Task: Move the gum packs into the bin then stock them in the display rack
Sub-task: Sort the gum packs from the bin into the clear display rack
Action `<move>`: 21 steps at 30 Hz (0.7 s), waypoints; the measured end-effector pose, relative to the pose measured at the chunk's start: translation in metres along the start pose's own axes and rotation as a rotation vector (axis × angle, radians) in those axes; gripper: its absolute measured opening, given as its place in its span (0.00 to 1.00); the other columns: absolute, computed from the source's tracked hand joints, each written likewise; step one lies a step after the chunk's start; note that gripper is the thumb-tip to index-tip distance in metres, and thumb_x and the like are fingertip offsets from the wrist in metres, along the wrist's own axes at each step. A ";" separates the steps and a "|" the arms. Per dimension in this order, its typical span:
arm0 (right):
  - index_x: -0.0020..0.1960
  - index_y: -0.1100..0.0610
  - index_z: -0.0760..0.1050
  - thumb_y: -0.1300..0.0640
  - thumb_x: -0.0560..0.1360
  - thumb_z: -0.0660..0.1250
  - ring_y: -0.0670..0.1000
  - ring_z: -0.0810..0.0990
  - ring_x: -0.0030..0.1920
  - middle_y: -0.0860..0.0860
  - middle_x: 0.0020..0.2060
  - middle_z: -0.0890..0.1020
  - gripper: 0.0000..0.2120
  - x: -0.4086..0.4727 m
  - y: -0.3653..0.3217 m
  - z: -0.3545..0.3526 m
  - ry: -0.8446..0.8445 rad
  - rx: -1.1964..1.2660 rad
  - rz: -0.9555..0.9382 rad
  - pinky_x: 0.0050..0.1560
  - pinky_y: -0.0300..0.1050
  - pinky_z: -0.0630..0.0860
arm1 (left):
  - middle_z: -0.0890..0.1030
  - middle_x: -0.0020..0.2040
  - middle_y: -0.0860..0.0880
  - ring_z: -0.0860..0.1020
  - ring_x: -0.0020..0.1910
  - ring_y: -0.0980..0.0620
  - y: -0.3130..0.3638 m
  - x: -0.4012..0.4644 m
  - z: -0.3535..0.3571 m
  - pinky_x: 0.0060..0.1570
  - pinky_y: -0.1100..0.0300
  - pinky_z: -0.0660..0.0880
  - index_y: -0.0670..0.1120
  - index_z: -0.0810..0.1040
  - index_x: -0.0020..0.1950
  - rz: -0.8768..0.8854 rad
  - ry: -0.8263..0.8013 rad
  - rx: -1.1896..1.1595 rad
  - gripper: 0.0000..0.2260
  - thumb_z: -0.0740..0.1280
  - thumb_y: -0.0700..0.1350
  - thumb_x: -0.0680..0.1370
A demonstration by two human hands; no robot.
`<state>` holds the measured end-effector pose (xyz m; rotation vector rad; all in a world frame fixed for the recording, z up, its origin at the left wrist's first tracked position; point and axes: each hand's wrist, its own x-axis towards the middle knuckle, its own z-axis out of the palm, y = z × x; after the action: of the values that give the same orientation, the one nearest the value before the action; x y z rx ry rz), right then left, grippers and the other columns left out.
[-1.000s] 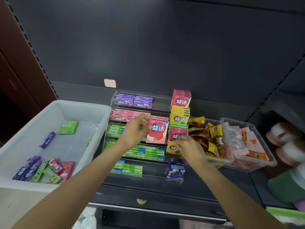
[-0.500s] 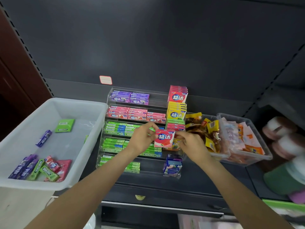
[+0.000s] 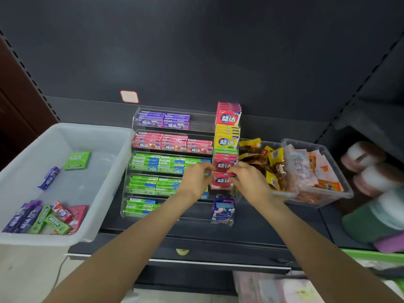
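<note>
We have both hands on one flat red rectangular gum pack (image 3: 221, 174) at the right-hand column of the clear acrylic tiered display rack (image 3: 172, 130). Our left hand (image 3: 196, 180) pinches its left end and our right hand (image 3: 249, 182) pinches its right end, fingers (image 3: 235, 169) curled over the top edge, so neither hand is free. The pack lies with its long axis running left to right between the two hands, tipped so that we look mainly at its narrow upper edge; its face is hard to read.

What the next move turns on, as we judge it, is that the slot lies directly behind and below the pack: a red pack with white characters (image 3: 222, 182) already stands just under it, and a taller stack of red packs (image 3: 225, 162) stands just behind. The pack should go down and back, staying level, so that it drops in front of the stack rather than catching on the acrylic lip. Both hands are equally near; either could let go first.

The white translucent plastic bin (image 3: 91, 136) sits well to the left with loose purple, green and red packs (image 3: 41, 217) still in it, so stocking is partway done.
</note>
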<state>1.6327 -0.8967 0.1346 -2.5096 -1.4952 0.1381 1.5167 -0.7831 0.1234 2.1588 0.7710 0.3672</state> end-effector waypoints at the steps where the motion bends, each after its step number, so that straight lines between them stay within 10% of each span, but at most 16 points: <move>1: 0.66 0.55 0.72 0.55 0.77 0.64 0.51 0.75 0.62 0.52 0.63 0.73 0.18 0.000 -0.001 0.002 -0.002 -0.008 0.012 0.59 0.46 0.76 | 0.82 0.52 0.46 0.80 0.49 0.51 -0.001 0.001 -0.001 0.49 0.64 0.75 0.44 0.79 0.57 -0.014 -0.003 -0.005 0.10 0.68 0.42 0.76; 21: 0.64 0.54 0.73 0.55 0.76 0.67 0.48 0.73 0.63 0.50 0.62 0.74 0.17 -0.006 -0.020 0.004 0.126 0.189 0.074 0.58 0.43 0.75 | 0.81 0.54 0.46 0.80 0.49 0.49 -0.004 0.000 -0.007 0.50 0.56 0.78 0.43 0.77 0.60 0.067 0.002 0.134 0.12 0.66 0.41 0.77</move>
<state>1.6121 -0.8924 0.1353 -2.3771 -1.2787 0.1238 1.5117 -0.7769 0.1243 2.3142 0.7441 0.3613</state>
